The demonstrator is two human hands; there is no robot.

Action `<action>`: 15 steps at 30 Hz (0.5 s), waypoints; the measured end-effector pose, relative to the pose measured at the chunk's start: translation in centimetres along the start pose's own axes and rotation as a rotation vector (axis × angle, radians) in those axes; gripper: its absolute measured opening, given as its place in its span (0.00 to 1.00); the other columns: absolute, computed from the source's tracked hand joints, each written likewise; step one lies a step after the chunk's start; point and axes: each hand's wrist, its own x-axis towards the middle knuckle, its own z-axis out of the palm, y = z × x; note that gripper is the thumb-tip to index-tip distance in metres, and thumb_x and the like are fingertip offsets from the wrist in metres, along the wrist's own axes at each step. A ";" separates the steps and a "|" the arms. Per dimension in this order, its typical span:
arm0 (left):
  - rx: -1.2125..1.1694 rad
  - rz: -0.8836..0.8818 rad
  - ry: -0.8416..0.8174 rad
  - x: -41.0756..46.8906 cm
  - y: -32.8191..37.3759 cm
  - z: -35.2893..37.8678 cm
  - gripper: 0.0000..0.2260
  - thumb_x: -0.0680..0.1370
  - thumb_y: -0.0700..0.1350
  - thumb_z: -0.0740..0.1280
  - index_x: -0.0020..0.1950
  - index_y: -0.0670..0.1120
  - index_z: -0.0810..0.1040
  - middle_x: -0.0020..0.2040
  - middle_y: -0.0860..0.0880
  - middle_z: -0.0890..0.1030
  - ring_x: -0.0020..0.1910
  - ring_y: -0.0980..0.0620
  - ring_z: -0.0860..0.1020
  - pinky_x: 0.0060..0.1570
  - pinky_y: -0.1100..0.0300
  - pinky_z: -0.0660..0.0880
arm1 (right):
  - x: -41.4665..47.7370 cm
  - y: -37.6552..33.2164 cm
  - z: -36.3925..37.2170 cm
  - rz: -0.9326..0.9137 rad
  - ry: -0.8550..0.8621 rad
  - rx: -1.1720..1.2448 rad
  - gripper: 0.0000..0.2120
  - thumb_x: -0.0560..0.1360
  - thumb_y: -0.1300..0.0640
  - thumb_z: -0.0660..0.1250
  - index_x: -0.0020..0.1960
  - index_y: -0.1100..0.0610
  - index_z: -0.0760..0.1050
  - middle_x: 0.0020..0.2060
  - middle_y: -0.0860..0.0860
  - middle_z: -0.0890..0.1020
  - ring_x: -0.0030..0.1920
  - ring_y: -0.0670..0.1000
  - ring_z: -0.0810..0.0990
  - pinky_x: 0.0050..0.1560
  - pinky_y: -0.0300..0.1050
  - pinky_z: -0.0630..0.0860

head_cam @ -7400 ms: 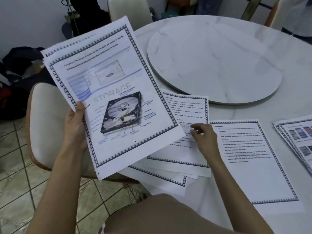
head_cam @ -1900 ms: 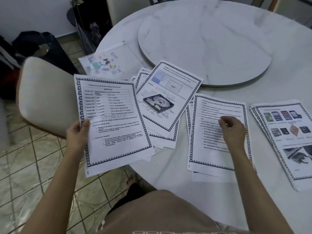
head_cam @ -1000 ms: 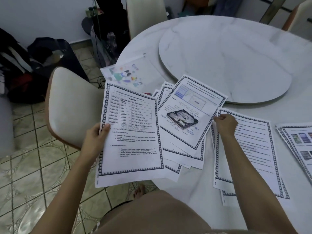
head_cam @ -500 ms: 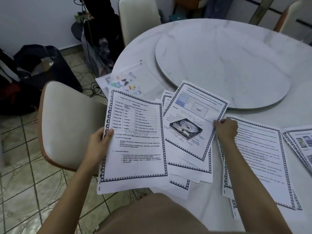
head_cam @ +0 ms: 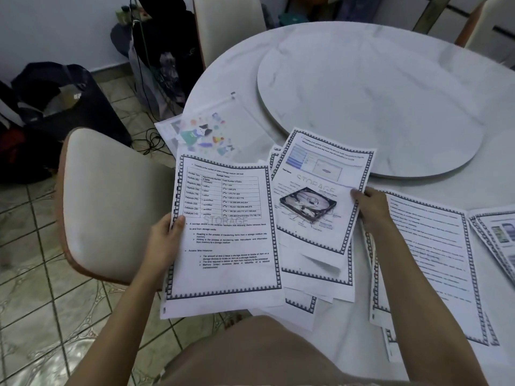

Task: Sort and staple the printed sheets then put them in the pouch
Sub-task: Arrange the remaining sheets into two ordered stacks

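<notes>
My left hand (head_cam: 164, 240) grips the left edge of a printed sheet with a storage table (head_cam: 225, 235), held over the table's near edge. My right hand (head_cam: 372, 208) pinches the right edge of the hard-drive picture sheet (head_cam: 315, 196), the top sheet of a fanned pile (head_cam: 315, 277) on the table. A text-only pile (head_cam: 434, 260) lies to the right of my right arm. A further pile with coloured pictures (head_cam: 498, 235) reaches the right edge of view. The clear pouch (head_cam: 211, 132) with coloured figures lies flat at the table's left rim. No stapler is in view.
The round white marble table (head_cam: 418, 37) carries a raised turntable (head_cam: 370, 107) in its middle. A cream padded chair (head_cam: 111, 196) stands at my left, another (head_cam: 228, 26) behind the table. Dark bags (head_cam: 61, 101) and cables sit on the tiled floor.
My right hand has left the text pile and taken hold of the hard-drive sheet's right edge, which now lifts slightly. My left hand keeps holding the table sheet.
</notes>
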 end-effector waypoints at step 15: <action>-0.033 -0.070 0.020 -0.7 -0.7 -0.4 0.09 0.81 0.42 0.56 0.54 0.43 0.74 0.47 0.44 0.80 0.41 0.52 0.78 0.41 0.59 0.74 | -0.6 -2.2 -5.5 -0.121 0.262 0.182 0.15 0.77 0.58 0.61 0.32 0.56 0.64 0.31 0.52 0.66 0.34 0.48 0.66 0.35 0.40 0.65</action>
